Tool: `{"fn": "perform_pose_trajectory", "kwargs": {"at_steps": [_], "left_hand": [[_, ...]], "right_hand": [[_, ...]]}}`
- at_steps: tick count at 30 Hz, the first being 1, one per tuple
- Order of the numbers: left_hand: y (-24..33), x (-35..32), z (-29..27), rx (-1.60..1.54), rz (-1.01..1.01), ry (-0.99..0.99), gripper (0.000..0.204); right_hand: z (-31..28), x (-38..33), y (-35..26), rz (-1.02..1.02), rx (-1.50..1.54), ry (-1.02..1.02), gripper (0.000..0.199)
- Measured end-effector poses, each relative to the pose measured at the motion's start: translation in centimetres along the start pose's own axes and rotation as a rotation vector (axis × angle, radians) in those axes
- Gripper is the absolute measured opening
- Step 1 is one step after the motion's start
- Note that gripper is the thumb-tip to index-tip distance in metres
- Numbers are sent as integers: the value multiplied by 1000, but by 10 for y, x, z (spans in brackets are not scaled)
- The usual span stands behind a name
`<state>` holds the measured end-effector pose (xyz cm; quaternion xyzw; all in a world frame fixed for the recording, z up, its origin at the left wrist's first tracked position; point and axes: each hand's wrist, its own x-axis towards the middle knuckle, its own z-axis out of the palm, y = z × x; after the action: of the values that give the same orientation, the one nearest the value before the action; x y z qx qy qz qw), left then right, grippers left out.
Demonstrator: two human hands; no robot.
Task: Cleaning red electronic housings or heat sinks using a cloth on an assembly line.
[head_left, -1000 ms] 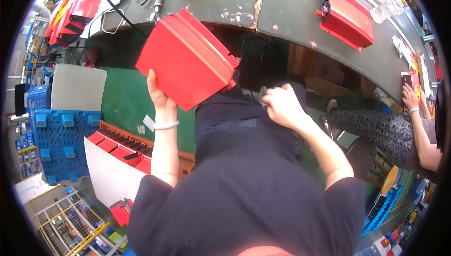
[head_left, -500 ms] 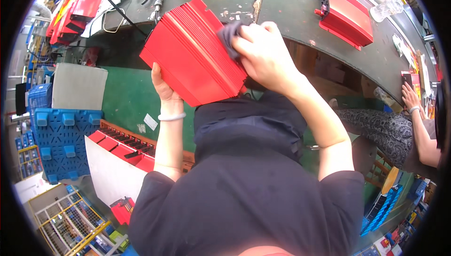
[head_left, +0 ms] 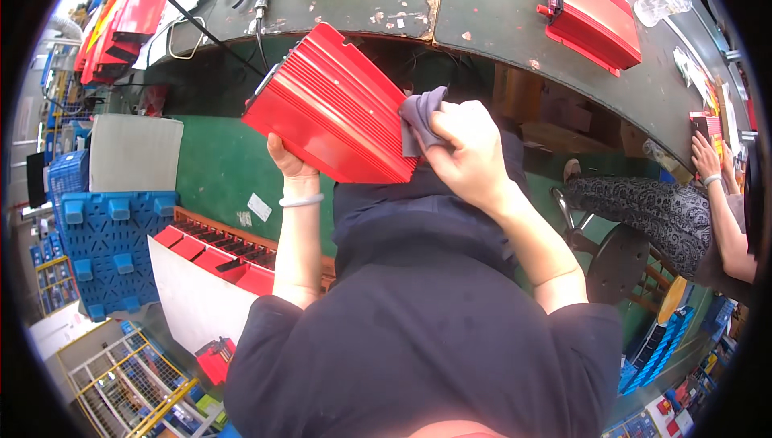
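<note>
A red ribbed metal casing (head_left: 330,112), box-shaped with a dark end at its left, is held tilted in front of my body, near the bench's front edge. My left hand (head_left: 291,158) grips its lower left side from below; most of the fingers are hidden behind it. My right hand (head_left: 470,144) is closed around a bunched grey cloth (head_left: 418,120), which touches the casing's right end.
On the dark green bench (head_left: 498,32) lies another red casing (head_left: 595,16), beside a clear plastic bottle (head_left: 666,4). A carton of red units (head_left: 217,257) stands at my left by a blue plastic pallet (head_left: 117,253). A co-worker's hand (head_left: 706,156) is at far right, near a round stool (head_left: 618,263).
The casing has tipped, turning its ribbed side more toward me. My right hand and the cloth have moved down, from the ribbed face to the casing's right end.
</note>
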<state>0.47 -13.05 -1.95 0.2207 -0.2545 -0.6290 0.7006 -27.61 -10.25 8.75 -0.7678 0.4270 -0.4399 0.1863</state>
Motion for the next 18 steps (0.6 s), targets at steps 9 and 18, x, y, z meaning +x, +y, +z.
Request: {"fn": "perform_pose_trajectory", "kwargs": {"at_steps": [9,18], "left_hand": [[-20,-18,-15,59,-50,-2,93],[-62,-60,-27,-174,-293,-16,77]], "right_hand": [[-9,10,-1,-19,-257,-174,18],[18,-4,32,-1,-241,-335,48]]}}
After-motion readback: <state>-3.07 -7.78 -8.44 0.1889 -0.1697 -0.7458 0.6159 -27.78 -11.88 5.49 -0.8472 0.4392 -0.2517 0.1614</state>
